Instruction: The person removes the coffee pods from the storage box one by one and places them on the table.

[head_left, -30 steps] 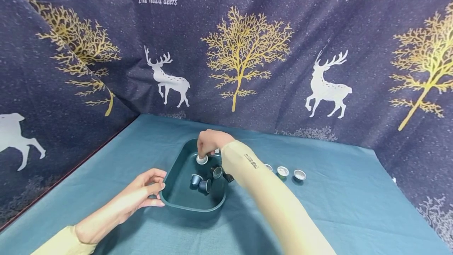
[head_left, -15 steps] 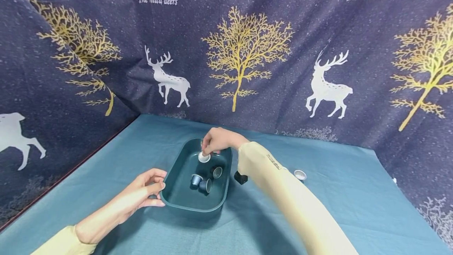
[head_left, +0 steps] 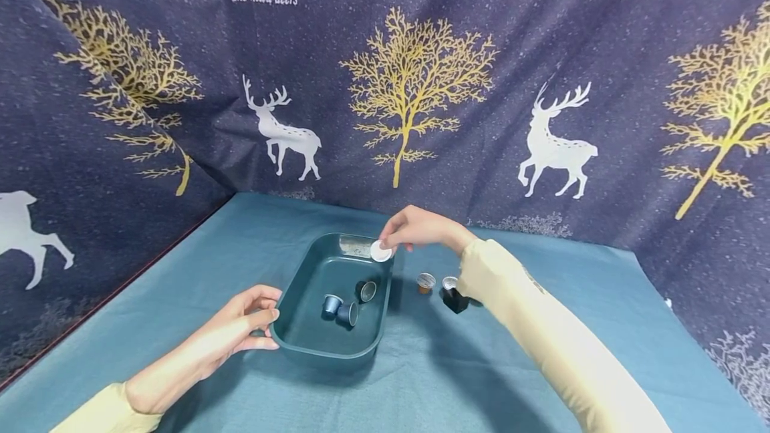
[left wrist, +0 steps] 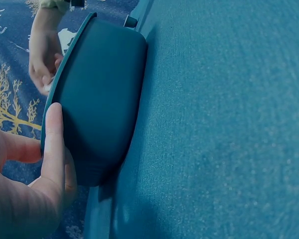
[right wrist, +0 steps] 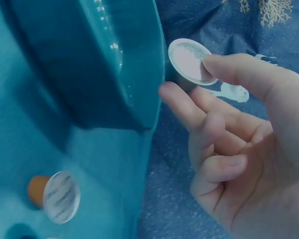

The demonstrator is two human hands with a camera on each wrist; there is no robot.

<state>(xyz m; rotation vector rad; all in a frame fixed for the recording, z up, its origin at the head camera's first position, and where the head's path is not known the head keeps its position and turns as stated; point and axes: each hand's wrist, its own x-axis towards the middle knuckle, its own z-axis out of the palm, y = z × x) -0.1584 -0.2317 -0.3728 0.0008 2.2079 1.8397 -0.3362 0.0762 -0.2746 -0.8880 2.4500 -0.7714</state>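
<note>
My right hand (head_left: 412,227) pinches a coffee capsule (head_left: 381,251) between thumb and fingers at the far right corner of a dark green plastic bin (head_left: 319,353). In the right wrist view its silvery foil lid (right wrist: 190,60) faces the camera, just above the rim; the body is mostly hidden behind the lid. My left hand (head_left: 249,319) holds the bin's left rim, fingers against the outer wall in the left wrist view. Inside the bin lie a blue capsule (head_left: 331,306), a darker blue capsule (head_left: 347,315) and a dark capsule (head_left: 365,291), the last two tipped on their sides.
Right of the bin on the blue cloth (head_left: 409,379) stand an orange capsule (head_left: 426,282) and another foil-topped capsule (head_left: 449,282). The right sleeve (head_left: 529,306) covers part of the cloth beyond them. A dark printed curtain (head_left: 337,52) hangs behind the table.
My right hand has moved right and up with the pinched capsule, from inside the bin to its far right rim. The left hand stays at the left rim.
</note>
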